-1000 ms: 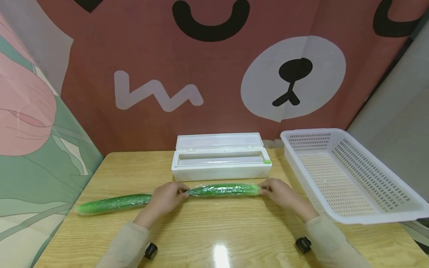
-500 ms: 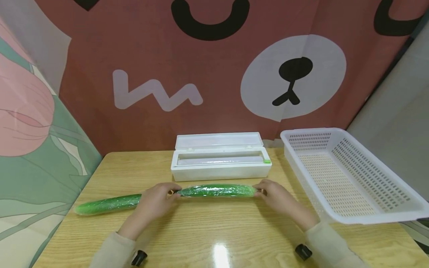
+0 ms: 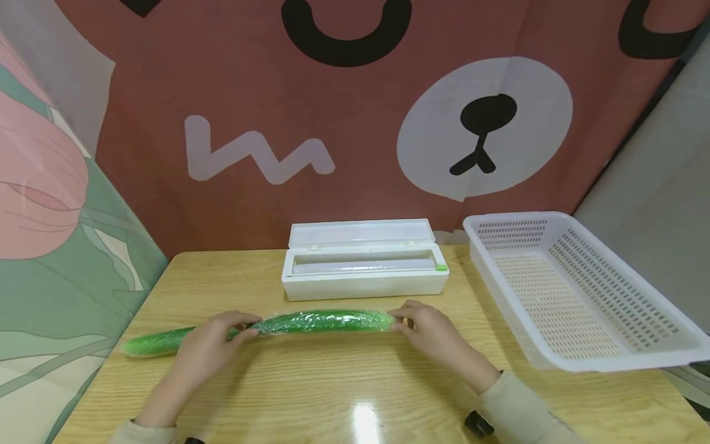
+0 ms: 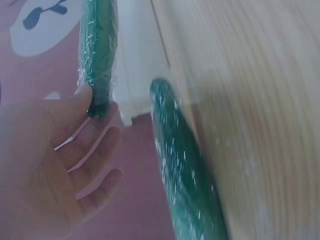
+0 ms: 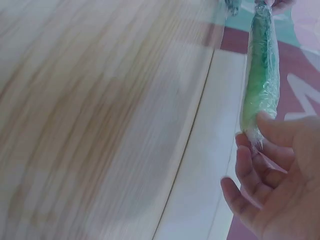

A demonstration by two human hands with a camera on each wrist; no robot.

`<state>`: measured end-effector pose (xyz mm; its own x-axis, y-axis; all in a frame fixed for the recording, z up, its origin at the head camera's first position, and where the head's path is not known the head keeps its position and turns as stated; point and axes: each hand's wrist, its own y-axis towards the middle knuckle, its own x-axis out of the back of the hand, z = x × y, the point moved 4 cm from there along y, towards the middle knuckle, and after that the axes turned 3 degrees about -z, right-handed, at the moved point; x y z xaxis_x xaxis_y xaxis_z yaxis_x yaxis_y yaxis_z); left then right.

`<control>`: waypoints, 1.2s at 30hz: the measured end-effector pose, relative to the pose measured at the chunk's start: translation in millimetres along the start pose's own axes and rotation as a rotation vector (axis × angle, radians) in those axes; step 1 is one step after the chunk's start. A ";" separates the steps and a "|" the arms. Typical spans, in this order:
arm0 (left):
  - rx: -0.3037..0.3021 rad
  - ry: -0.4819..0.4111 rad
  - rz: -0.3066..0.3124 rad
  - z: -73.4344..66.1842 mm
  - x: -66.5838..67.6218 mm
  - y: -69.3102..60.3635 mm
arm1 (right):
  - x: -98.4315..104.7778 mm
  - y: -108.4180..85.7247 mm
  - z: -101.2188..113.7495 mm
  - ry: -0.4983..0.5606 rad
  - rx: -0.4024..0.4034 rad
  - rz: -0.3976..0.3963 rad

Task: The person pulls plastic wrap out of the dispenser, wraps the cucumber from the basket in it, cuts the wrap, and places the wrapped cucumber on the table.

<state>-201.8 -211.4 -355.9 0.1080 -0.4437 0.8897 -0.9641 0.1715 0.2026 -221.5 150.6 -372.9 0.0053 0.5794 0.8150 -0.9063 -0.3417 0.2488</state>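
Note:
A cucumber in cling film (image 3: 324,320) is held above the table between both hands. My left hand (image 3: 208,345) pinches its dark green end between thumb and fingers. At the pale end, my right hand (image 3: 429,330) pinches the film-covered tip, as the right wrist view also shows. A second wrapped cucumber (image 3: 158,342) lies on the table at the left, partly hidden behind the left hand. In the left wrist view that second cucumber (image 4: 182,170) is below and apart from the held one.
Behind the hands stands a white cling film box (image 3: 366,283), lid raised, a roll inside and a green piece at its right end. A white plastic basket (image 3: 510,308) sits at the right of the wooden table (image 3: 333,382). A printed cloth (image 3: 355,172) hangs behind.
Both hands have moved left, carrying the wrapped cucumber with them and a little nearer to me. The box, the basket and the second cucumber have stayed in place.

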 end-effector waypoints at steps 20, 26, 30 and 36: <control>0.095 0.019 -0.034 68.4 24.6 -56.1 | -50.1 13.5 63.1 0.002 0.101 0.015; 0.119 0.013 -0.006 86.5 28.9 -62.9 | -62.0 17.1 78.3 -0.006 0.132 0.039; 0.118 0.029 -0.002 98.9 35.3 -67.9 | -71.4 20.9 88.4 -0.003 0.162 0.043; 0.168 0.076 0.051 119.4 47.1 -73.8 | -85.1 27.1 105.7 -0.023 0.227 0.046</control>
<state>-154.5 -350.0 -377.7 0.0699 -0.3693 0.9267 -0.9950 0.0401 0.0910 -201.9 13.8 -380.1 -0.0215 0.5432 0.8393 -0.7875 -0.5265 0.3205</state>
